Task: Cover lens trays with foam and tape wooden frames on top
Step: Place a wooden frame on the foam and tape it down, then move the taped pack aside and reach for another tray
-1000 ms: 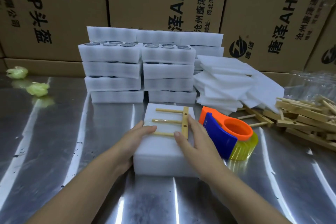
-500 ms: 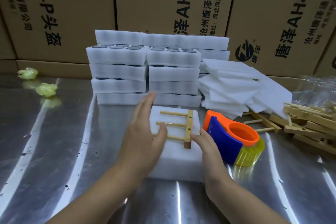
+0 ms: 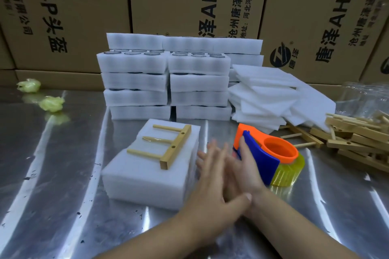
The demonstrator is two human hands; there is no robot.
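Note:
A white foam-covered lens tray (image 3: 147, 176) lies on the metal table, turned at an angle, with a wooden frame (image 3: 166, 147) resting on top. Right of it, my left hand (image 3: 212, 176) lies flat with straight fingers, crossed over my right hand (image 3: 246, 172). Both hands are blurred. The right hand's fingers reach to the blue and orange tape dispenser (image 3: 267, 153) and touch its blue side. Neither hand touches the tray.
Stacks of foam lens trays (image 3: 166, 82) stand behind the tray. Loose foam sheets (image 3: 273, 99) lie to their right, and a pile of wooden frames (image 3: 353, 136) at the far right. Two crumpled green wads (image 3: 51, 103) sit at the left. Cardboard boxes (image 3: 189, 0) wall off the back.
Both hands left the tray and moved right, the left crossing over the right beside the tape dispenser. The tray now sits rotated, its near end swung to the left.

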